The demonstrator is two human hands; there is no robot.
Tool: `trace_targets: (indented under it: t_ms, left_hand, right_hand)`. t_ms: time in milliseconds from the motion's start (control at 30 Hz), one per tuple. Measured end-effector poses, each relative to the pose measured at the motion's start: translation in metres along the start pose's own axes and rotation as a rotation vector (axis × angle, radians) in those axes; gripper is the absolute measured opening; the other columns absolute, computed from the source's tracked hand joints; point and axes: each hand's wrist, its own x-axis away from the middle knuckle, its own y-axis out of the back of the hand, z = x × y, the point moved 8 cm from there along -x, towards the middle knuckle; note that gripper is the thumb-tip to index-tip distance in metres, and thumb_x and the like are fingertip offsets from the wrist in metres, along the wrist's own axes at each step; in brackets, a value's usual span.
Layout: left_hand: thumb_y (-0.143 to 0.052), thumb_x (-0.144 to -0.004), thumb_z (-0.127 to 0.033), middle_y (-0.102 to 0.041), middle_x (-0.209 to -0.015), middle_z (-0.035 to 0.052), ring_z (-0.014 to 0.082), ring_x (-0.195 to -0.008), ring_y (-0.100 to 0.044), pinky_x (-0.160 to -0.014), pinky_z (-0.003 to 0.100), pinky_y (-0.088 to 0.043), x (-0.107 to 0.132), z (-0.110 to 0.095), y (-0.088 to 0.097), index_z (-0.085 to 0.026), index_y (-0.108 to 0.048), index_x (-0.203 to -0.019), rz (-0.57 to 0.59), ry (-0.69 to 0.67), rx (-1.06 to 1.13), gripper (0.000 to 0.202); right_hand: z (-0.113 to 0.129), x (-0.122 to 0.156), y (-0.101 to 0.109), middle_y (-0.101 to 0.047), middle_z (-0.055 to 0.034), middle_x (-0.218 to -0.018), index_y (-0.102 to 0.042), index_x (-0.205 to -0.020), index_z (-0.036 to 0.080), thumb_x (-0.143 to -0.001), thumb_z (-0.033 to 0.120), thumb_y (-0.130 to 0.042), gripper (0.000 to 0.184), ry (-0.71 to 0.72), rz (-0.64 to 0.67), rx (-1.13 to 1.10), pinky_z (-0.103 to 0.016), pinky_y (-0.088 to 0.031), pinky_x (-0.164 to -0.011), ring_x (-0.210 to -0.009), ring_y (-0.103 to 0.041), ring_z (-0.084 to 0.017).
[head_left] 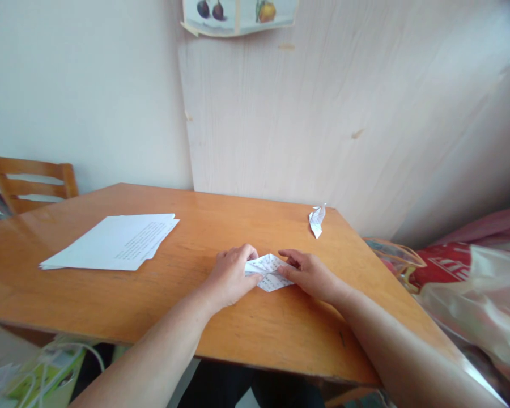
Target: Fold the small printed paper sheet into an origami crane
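Observation:
A small folded piece of printed paper [269, 271] lies on the wooden table [204, 226] in front of me. My left hand [232, 276] pinches its left side with curled fingers. My right hand [308, 273] presses and grips its right edge with bent fingers. Both forearms reach in from the lower edge of the view. The paper's middle shows between the hands; its edges are hidden under my fingers.
A stack of printed white sheets [114, 241] lies at the table's left. A small folded paper figure [317, 219] sits near the far right corner. A wooden chair [29, 181] stands at the left; plastic bags [467, 283] crowd the right side.

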Motion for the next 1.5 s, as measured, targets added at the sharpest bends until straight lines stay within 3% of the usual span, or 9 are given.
trace_targets:
  t_ms: [100,200,300,433,600,800,967,1200,1500]
  left_hand:
    - [-0.068,-0.078,-0.025,-0.069,-0.103,0.0014,0.0238,-0.096,-0.062,-0.083,0.036,-0.042,0.0,-0.002,-0.001,-0.025,-0.056,-0.101,-0.023,-0.04,0.015,0.026]
    - [-0.071,-0.076,-0.027,-0.07,-0.108,0.001,0.0239,-0.1,-0.063,-0.088,0.038,-0.041,0.0,-0.004,0.0,-0.025,-0.057,-0.107,-0.026,-0.062,0.026,0.034]
    - [-0.072,-0.079,-0.037,-0.071,-0.108,0.0001,0.0244,-0.1,-0.064,-0.091,0.04,-0.038,0.0,-0.005,0.002,-0.026,-0.059,-0.108,-0.017,-0.066,0.012,0.034]
    - [-0.067,-0.086,-0.038,-0.073,-0.092,-0.0016,0.0215,-0.089,-0.065,-0.087,0.038,-0.035,-0.003,-0.003,0.002,-0.025,-0.063,-0.093,0.012,-0.067,-0.044,0.016]
    - [-0.068,-0.085,-0.032,-0.072,-0.09,-0.002,0.0207,-0.09,-0.064,-0.085,0.037,-0.033,-0.005,-0.004,0.008,-0.024,-0.063,-0.087,-0.055,-0.075,-0.039,0.009]
    - [-0.067,-0.082,-0.024,-0.072,-0.094,-0.0018,0.0206,-0.094,-0.063,-0.092,0.039,-0.032,0.0,-0.015,0.014,-0.025,-0.062,-0.093,-0.095,-0.124,-0.034,0.012]
    - [-0.064,-0.087,-0.029,-0.071,-0.094,-0.0024,0.0204,-0.096,-0.061,-0.096,0.042,-0.029,0.003,-0.021,0.017,-0.027,-0.064,-0.093,-0.099,-0.198,-0.077,0.006]
    - [-0.059,-0.082,-0.012,-0.069,-0.093,-0.0011,0.0192,-0.094,-0.06,-0.097,0.042,-0.028,0.006,-0.022,0.006,-0.025,-0.064,-0.088,-0.025,-0.293,-0.163,0.015]
    - [-0.067,-0.077,-0.021,-0.066,-0.092,-0.0004,0.0205,-0.093,-0.061,-0.09,0.037,-0.034,0.012,-0.027,-0.002,-0.024,-0.062,-0.091,0.121,-0.301,-0.119,0.015]
  right_hand:
    - [0.001,0.001,-0.005,-0.068,-0.0017,-0.084,-0.069,-0.1,0.017,-0.089,0.035,-0.061,0.022,-0.005,0.083,-0.079,-0.026,-0.042,-0.059,-0.07,-0.059,-0.015]
    - [0.001,0.002,-0.005,-0.059,0.002,-0.071,-0.064,-0.089,0.017,-0.088,0.036,-0.062,0.019,-0.012,0.084,-0.125,-0.023,-0.036,-0.053,-0.061,-0.05,-0.012]
    - [0.005,0.004,-0.006,-0.057,0.0027,-0.072,-0.062,-0.088,0.018,-0.089,0.037,-0.061,0.019,-0.007,0.077,-0.161,-0.023,-0.035,-0.053,-0.061,-0.049,-0.011]
    - [0.017,0.009,-0.005,-0.062,0.0013,-0.078,-0.062,-0.09,0.019,-0.09,0.035,-0.059,0.016,0.008,0.088,-0.171,-0.024,-0.041,-0.059,-0.068,-0.055,-0.013]
    - [0.027,0.012,0.001,-0.069,-0.0008,-0.089,-0.066,-0.096,0.02,-0.089,0.025,-0.058,0.012,0.079,0.048,-0.021,-0.026,-0.045,-0.066,-0.079,-0.062,-0.017]
    - [0.021,0.01,0.003,-0.069,0.0006,-0.079,-0.065,-0.084,0.021,-0.09,0.02,-0.05,0.016,0.127,-0.062,0.154,-0.026,-0.041,-0.062,-0.071,-0.061,-0.016]
    - [0.039,0.013,0.01,-0.071,-0.0016,-0.086,-0.069,-0.091,0.023,-0.091,0.016,-0.054,0.017,0.277,-0.154,0.393,-0.032,-0.041,-0.081,-0.084,-0.063,-0.019]
    - [0.047,0.02,0.0,-0.069,-0.0045,-0.096,-0.069,-0.102,0.023,-0.085,0.012,-0.059,0.023,0.322,-0.025,0.551,-0.035,-0.037,-0.086,-0.092,-0.06,-0.021]
    - [0.059,0.031,-0.007,-0.063,-0.0074,-0.102,-0.068,-0.099,0.023,-0.087,0.047,-0.066,0.027,0.306,0.133,0.606,-0.039,-0.039,-0.088,-0.096,-0.056,-0.025]
